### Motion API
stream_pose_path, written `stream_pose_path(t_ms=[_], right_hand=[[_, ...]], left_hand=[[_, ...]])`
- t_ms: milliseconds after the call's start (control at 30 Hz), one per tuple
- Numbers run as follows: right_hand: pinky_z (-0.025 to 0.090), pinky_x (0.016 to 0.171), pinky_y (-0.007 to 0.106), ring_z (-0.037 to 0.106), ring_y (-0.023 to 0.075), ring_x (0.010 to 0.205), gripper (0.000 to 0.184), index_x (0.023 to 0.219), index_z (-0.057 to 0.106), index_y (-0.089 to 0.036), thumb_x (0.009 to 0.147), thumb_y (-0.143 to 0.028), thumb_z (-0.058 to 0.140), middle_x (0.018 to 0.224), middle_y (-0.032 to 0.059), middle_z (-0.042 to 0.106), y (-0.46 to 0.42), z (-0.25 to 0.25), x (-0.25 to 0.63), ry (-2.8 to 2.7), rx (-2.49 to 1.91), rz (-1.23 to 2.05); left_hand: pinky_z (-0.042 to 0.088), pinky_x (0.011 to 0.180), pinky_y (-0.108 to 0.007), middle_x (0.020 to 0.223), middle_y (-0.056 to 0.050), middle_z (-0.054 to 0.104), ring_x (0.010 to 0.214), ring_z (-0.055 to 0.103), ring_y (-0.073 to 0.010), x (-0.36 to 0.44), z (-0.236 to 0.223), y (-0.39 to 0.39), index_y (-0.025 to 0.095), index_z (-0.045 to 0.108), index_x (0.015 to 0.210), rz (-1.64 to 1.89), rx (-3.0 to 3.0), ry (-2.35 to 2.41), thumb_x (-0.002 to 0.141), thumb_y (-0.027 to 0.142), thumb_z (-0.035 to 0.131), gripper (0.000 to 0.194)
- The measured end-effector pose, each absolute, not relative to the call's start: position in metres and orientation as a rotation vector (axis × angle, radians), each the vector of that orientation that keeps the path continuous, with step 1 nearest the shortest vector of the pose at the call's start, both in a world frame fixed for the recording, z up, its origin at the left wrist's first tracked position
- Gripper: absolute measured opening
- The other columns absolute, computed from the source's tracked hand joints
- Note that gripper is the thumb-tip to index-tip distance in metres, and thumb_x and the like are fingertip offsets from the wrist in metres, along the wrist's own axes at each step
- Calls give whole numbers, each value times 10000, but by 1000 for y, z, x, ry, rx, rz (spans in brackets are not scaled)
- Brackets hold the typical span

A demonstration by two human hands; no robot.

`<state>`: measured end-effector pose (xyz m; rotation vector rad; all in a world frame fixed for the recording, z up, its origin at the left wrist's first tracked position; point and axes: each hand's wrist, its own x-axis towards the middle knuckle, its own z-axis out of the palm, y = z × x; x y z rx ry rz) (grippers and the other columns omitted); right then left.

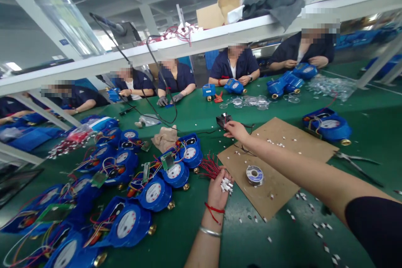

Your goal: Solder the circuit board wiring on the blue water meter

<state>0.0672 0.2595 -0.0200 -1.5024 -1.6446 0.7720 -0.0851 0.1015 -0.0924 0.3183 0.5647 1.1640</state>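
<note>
My left hand [219,188] is closed around a bundle of red wires with white connectors [216,174], held just left of a brown cardboard sheet [282,150]. My right hand [235,130] reaches far forward and touches a small black box [223,120] at the sheet's far corner; its fingers are curled on the box. A spool of solder wire [254,174] lies on the cardboard. Several blue water meters [157,192] with loose wiring crowd the green table [201,113] to my left.
Another blue meter [328,124] sits at the right, with pliers [356,161] nearer. Small white connectors litter the cardboard and table. Several seated people in dark shirts work across the table under a white shelf [188,44]. A beige cloth [165,137] lies mid-table.
</note>
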Motion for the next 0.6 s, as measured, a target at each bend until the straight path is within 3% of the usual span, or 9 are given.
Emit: stream_pose_path(t_ms=[167, 333, 467, 533, 600], right_hand=[[505, 853, 280, 622, 160, 952, 181, 998, 646, -194, 870, -265, 539, 1093, 68, 621, 206, -7, 62, -1897, -1239, 560], [467, 896, 291, 577, 175, 1051, 253, 1092, 626, -166, 879, -146, 491, 1146, 91, 609, 143, -17, 60, -2632, -846, 256], [411, 987, 281, 490, 172, 1198, 325, 1184, 581, -135, 892, -112, 441, 1294, 119, 526, 115, -12, 69, -2596, -860, 229], [389, 1020, 295, 398, 174, 1285, 406, 1271, 518, -146, 883, -84, 417, 1414, 119, 402, 105, -6, 84, -2467, -932, 279], [384, 1033, 333, 391, 184, 1292, 431, 1275, 514, -163, 864, -75, 421, 1411, 108, 407, 90, -7, 110, -2178, -1208, 345]], left_hand=[[423, 624, -206, 640, 40, 458, 611, 467, -70, -87, -86, 102, 145, 614, 889, 1110, 315, 523, 735, 235, 733, 215], [407, 546, -198, 629, 32, 450, 576, 446, -77, -84, -82, 102, 136, 617, 833, 1005, 246, 485, 783, 360, 682, 238], [425, 575, -216, 718, 4, 527, 669, 521, -109, -82, -80, 95, 148, 613, 920, 957, 360, 591, 741, 250, 729, 237], [424, 585, -213, 687, 21, 498, 645, 504, -93, -84, -80, 93, 147, 608, 892, 954, 386, 576, 740, 213, 725, 203], [416, 579, -202, 632, 41, 440, 595, 461, -72, -86, -81, 95, 142, 596, 827, 964, 369, 533, 762, 213, 703, 144]])
